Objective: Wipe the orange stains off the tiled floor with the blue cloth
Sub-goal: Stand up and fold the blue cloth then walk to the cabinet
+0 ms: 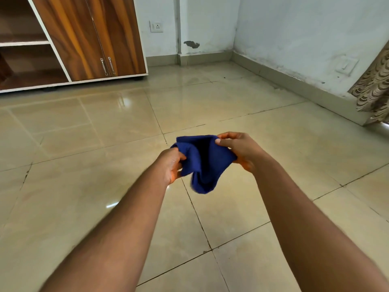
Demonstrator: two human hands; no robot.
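I hold the blue cloth (202,163) up between both hands, clear of the tiled floor (94,175): left hand (171,165) pinching one edge, right hand (237,149) another, probably bunching it for wiping. I can't spot orange stains from here.

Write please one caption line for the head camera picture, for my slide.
Both hands, left hand and right hand, hold a crumpled blue cloth above the glossy beige tiled floor near a wooden cabinet.

One blue cloth (203,163), two hands, one cabinet (88,36), one curtain (374,89).
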